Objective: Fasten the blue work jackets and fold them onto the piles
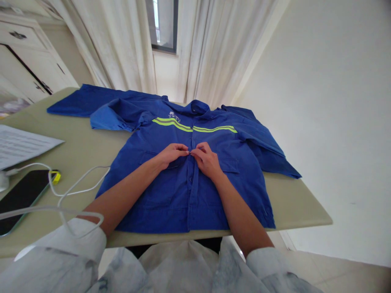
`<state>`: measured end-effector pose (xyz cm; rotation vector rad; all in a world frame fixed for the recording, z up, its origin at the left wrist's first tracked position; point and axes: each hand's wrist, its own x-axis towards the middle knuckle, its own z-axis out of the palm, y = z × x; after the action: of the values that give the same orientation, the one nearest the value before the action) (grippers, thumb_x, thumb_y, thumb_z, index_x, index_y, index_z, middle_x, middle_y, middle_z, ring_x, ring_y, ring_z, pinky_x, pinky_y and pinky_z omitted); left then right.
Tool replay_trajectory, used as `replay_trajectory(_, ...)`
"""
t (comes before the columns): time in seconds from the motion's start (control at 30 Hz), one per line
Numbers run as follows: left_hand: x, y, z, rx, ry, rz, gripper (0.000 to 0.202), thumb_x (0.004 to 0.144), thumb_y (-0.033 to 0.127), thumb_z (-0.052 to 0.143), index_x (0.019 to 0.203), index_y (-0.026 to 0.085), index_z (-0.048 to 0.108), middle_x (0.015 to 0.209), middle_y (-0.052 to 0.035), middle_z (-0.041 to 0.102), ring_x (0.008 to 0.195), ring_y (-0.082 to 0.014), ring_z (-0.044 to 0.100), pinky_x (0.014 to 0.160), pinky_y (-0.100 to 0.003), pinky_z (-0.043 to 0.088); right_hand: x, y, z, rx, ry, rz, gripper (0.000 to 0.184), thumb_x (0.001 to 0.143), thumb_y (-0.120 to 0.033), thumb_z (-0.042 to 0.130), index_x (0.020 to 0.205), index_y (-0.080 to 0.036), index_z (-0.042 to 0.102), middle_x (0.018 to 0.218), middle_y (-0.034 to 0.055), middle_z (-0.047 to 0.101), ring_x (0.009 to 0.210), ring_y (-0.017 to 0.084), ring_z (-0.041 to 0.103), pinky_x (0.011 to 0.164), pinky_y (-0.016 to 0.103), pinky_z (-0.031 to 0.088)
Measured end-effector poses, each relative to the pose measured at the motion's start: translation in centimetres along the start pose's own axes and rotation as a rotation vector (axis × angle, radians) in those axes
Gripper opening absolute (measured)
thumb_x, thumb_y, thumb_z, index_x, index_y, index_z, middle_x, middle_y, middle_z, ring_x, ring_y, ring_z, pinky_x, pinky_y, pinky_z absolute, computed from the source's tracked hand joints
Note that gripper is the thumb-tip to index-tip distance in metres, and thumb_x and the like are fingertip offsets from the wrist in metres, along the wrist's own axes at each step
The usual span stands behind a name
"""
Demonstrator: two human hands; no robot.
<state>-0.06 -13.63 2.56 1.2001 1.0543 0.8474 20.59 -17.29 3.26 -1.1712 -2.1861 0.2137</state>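
A blue work jacket (165,191) lies spread on the table, its collar away from me and its hem near the table's front edge. A yellow-green and grey stripe crosses its chest, with a small white print above it on the left. At the front placket, about mid-jacket, my left hand (174,154) pinches the cloth edge between thumb and fingers. Right beside it, my right hand (206,158) pinches the placket too, the fingertips of both hands almost meeting. A button may be between them, but the fingers hide it. Below, another button (191,179) shows on the placket.
On the left of the beige table (82,150) lie a printed sheet (24,144) and a dark phone (26,195). A white cable (82,191) loops over the table to my left forearm. Curtains hang behind; a white wall stands at the right.
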Motion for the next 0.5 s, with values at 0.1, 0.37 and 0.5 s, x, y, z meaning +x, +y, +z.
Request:
replay_trajectory(0.1, 0.0, -0.1, 0.2, 0.001, 0.006, 0.027, 0.039, 0.057, 0.043, 0.091, 0.084, 0.019, 0.075, 0.080, 0.0003, 0.073, 0.078, -0.0161, 0.061, 0.080, -0.031, 0.046, 0.2, 0.3, 0.0, 0.157, 0.024, 0.007, 0.012, 0.102, -0.028, 0.064, 0.105, -0.025, 0.075, 0.107, 0.0055, 0.063, 0.086, 0.017, 0.064, 0.079, 0.028, 0.053)
replay_trajectory(0.37, 0.1, -0.5, 0.5, 0.119, 0.030, 0.113, 0.032, 0.067, 0.042, 0.087, 0.085, 0.019, 0.074, 0.079, 0.0001, 0.071, 0.080, -0.0169, 0.063, 0.080, -0.030, 0.049, 0.6, 1.0, 1.4, 0.451, 0.085, 0.322, 0.024, 0.081, -0.038, 0.081, 0.091, -0.022, 0.066, 0.083, -0.0002, 0.065, 0.070, 0.016, 0.059, 0.065, 0.028, 0.050)
replay_trajectory(0.5, 0.0, -0.6, 0.5, 0.162, 0.013, 0.111, 0.024, 0.070, 0.037, 0.083, 0.084, 0.018, 0.075, 0.077, 0.0002, 0.070, 0.078, -0.0162, 0.062, 0.079, -0.029, 0.049, 0.5, 0.9, 1.6, 0.396, 0.050, 0.315, 0.025, 0.079, -0.031, 0.080, 0.094, -0.022, 0.063, 0.085, -0.0021, 0.062, 0.070, 0.014, 0.058, 0.066, 0.027, 0.049)
